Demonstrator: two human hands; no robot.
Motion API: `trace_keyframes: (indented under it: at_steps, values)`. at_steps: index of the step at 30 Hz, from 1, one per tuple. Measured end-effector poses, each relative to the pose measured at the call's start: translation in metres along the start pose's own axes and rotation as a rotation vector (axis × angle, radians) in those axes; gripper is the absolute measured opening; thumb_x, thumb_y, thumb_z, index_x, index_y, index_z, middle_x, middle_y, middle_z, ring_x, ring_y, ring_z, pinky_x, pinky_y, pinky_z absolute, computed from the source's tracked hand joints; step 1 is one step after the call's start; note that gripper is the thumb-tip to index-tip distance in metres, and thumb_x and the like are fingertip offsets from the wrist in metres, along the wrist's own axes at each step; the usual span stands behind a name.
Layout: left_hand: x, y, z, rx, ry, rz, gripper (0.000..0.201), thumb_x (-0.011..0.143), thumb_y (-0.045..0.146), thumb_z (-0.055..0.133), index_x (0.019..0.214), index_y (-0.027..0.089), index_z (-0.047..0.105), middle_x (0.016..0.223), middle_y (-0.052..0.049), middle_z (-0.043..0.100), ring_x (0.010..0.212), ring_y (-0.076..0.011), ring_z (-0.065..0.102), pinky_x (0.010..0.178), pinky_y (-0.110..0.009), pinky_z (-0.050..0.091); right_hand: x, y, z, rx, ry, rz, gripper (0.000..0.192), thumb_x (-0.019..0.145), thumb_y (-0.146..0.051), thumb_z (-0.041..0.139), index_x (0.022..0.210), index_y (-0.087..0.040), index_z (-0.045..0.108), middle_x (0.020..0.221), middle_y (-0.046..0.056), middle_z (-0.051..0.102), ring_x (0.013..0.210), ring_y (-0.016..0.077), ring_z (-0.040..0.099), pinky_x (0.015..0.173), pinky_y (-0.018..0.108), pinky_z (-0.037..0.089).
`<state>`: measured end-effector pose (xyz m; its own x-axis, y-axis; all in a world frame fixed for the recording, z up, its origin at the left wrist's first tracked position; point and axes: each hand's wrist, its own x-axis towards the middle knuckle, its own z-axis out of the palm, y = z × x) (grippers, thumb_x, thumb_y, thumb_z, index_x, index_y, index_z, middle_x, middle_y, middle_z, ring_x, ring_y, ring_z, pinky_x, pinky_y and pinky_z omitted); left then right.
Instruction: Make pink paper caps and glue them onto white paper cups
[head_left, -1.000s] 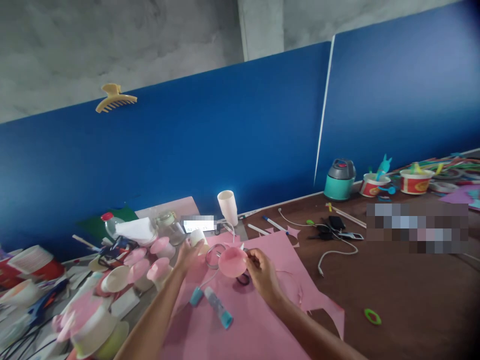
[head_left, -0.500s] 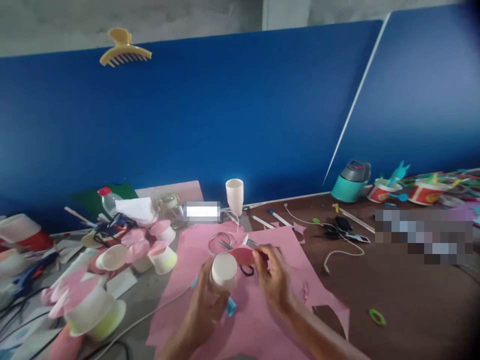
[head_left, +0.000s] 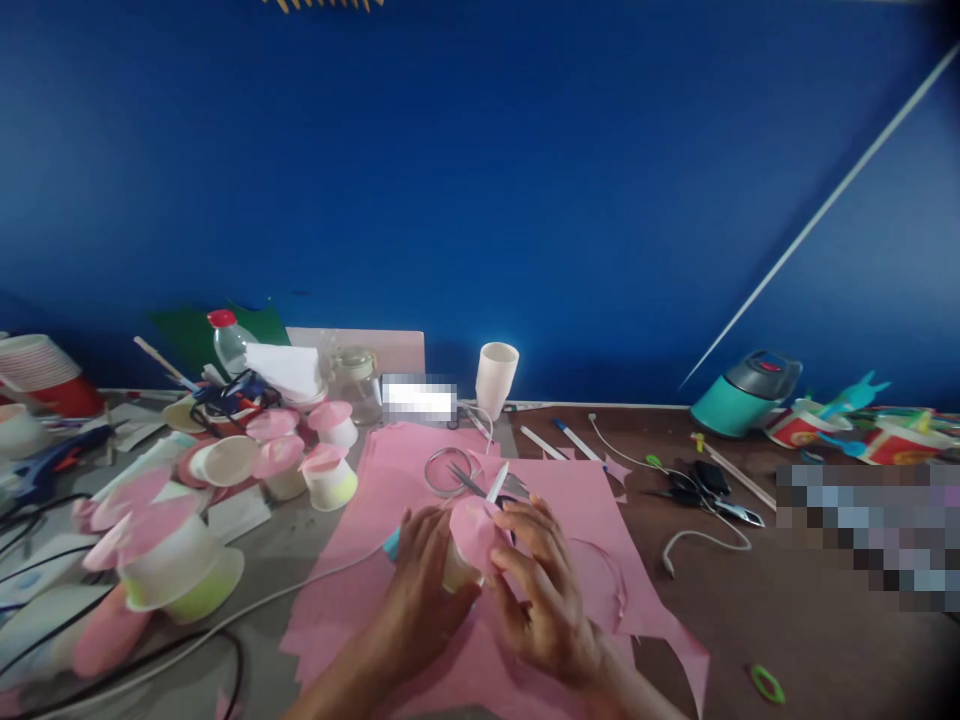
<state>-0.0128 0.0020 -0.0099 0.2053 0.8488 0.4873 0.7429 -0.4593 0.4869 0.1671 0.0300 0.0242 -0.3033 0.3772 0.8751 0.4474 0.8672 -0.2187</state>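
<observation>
One pink disc (head_left: 472,530) lies between two hands, tilted over the end of a small pale cup (head_left: 454,572); the left hand (head_left: 424,580) is wrapped round the cup's left side, gripping it; the right hand (head_left: 541,585) has curled fingers holding the disc's right edge; the cup's long axis seems to run down from the disc, though much is hidden; scissors (head_left: 466,480) lie just beyond, on pink paper (head_left: 562,500).

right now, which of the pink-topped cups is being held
The cup over the pink sheet: the left hand grips its side and the right hand touches its pink disc. The other pink-topped cups sit untouched to the left.
</observation>
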Motion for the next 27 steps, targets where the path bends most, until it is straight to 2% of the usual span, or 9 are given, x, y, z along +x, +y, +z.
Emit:
trace_keyframes:
  at_steps: [4, 7, 10, 13, 19, 27]
  values:
    - [-0.006, -0.007, 0.004, 0.032, 0.074, 0.057, 0.056, 0.088, 0.024, 0.061, 0.139, 0.016, 0.040, 0.125, -0.017, 0.061, 0.122, -0.0336, 0.053, 0.110, -0.059, 0.034, -0.004, 0.003, -0.001, 0.165, -0.068, 0.045, 0.030, 0.079, -0.016, 0.055, 0.109, -0.019, 0.054, 0.117, 0.013, 0.062, 0.116, 0.0323, 0.059, 0.105, 0.062, 0.041]
    - [-0.010, -0.011, 0.007, 0.051, 0.120, 0.080, 0.061, 0.087, 0.023, 0.061, 0.142, 0.016, 0.037, 0.125, -0.017, 0.061, 0.124, -0.0352, 0.051, 0.111, -0.060, 0.032, -0.008, 0.005, -0.003, 0.245, -0.044, 0.123, 0.041, 0.084, -0.022, 0.051, 0.124, -0.018, 0.049, 0.125, 0.016, 0.058, 0.123, 0.0357, 0.054, 0.104, 0.065, 0.041]
    - [-0.012, -0.012, 0.009, 0.050, 0.109, 0.084, 0.062, 0.087, 0.022, 0.059, 0.144, 0.018, 0.036, 0.127, -0.017, 0.061, 0.126, -0.0355, 0.050, 0.112, -0.061, 0.031, -0.015, 0.006, -0.001, 0.199, -0.051, 0.148, 0.058, 0.092, -0.029, 0.047, 0.146, -0.014, 0.035, 0.144, 0.022, 0.046, 0.136, 0.0405, 0.043, 0.107, 0.069, 0.037]
    - [-0.012, -0.010, 0.008, 0.058, 0.101, 0.106, 0.064, 0.088, 0.020, 0.057, 0.148, 0.017, 0.032, 0.129, -0.017, 0.061, 0.129, -0.0354, 0.048, 0.113, -0.060, 0.030, -0.018, 0.004, 0.004, 0.151, -0.111, 0.161, 0.066, 0.098, -0.038, 0.044, 0.155, -0.013, 0.023, 0.151, 0.022, 0.041, 0.142, 0.0389, 0.038, 0.110, 0.068, 0.035]
    - [-0.015, -0.010, 0.008, 0.068, 0.129, 0.155, 0.059, 0.094, 0.024, 0.055, 0.148, 0.018, 0.032, 0.134, -0.017, 0.059, 0.136, -0.0322, 0.043, 0.112, -0.053, 0.035, -0.016, 0.002, 0.012, 0.194, -0.131, 0.193, 0.054, 0.098, -0.034, 0.048, 0.149, -0.019, 0.036, 0.140, 0.016, 0.055, 0.135, 0.0314, 0.048, 0.110, 0.057, 0.043]
    - [-0.017, -0.012, 0.008, 0.024, 0.119, 0.156, 0.058, 0.095, 0.027, 0.054, 0.148, 0.020, 0.031, 0.133, -0.018, 0.059, 0.132, -0.0342, 0.048, 0.108, -0.057, 0.039, -0.012, 0.000, 0.009, 0.178, -0.150, 0.237, 0.051, 0.094, -0.035, 0.054, 0.142, -0.018, 0.043, 0.131, 0.017, 0.060, 0.124, 0.0354, 0.057, 0.103, 0.059, 0.048]
